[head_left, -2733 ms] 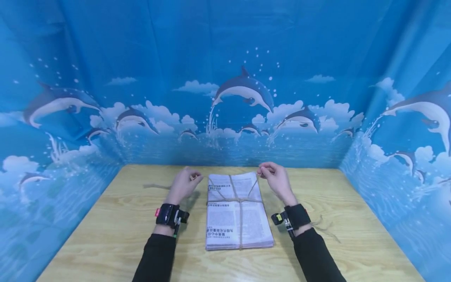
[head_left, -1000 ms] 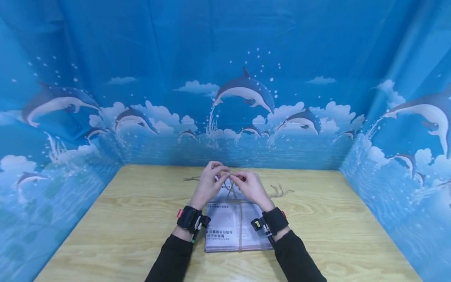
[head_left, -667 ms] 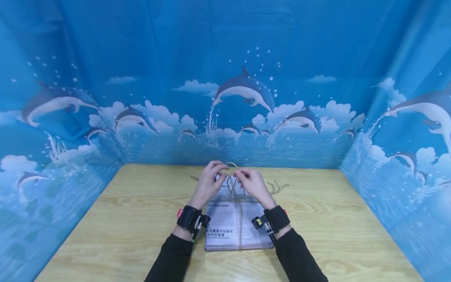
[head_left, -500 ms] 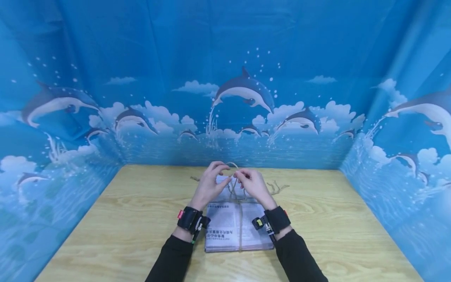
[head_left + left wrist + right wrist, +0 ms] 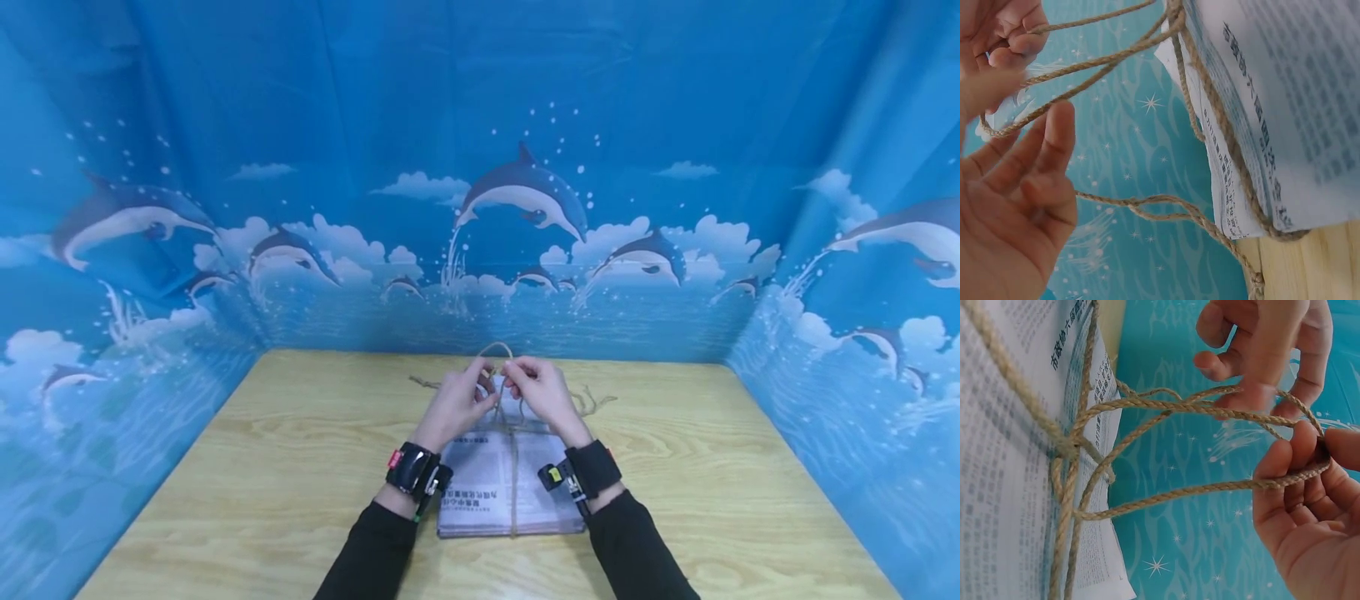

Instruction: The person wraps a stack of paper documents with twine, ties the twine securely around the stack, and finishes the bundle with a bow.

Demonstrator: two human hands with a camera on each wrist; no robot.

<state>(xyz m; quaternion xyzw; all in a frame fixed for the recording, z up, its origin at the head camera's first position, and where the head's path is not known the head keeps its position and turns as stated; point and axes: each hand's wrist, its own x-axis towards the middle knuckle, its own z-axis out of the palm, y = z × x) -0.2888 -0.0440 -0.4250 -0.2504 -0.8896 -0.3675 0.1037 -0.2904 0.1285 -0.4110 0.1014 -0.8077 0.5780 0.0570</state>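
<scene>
A stack of newspapers [image 5: 476, 479] lies on the table, bound crosswise with brown twine [image 5: 514, 483]. Above its far end, my right hand [image 5: 551, 398] pinches loops of the twine between thumb and fingers, as the right wrist view shows at the twine strand [image 5: 1197, 489]. Close beside it, my left hand [image 5: 448, 408] has its thumb and fingers apart, with twine running across and behind the fingers. One blurred finger [image 5: 1260, 394] of the left hand overlaps the loop. A raised arc of twine stands above both hands in the head view.
Loose twine ends lie on the wooden table [image 5: 277, 467], one tail [image 5: 596, 404] to the right and another [image 5: 423, 382] to the left. A blue curtain [image 5: 375, 208] printed with dolphins encloses the back and sides. Each wrist carries a strapped camera.
Both hands have come together from the stack's two sides to above its far end. Lately my left hand has shifted slightly right and down, and the twine arc stands higher.
</scene>
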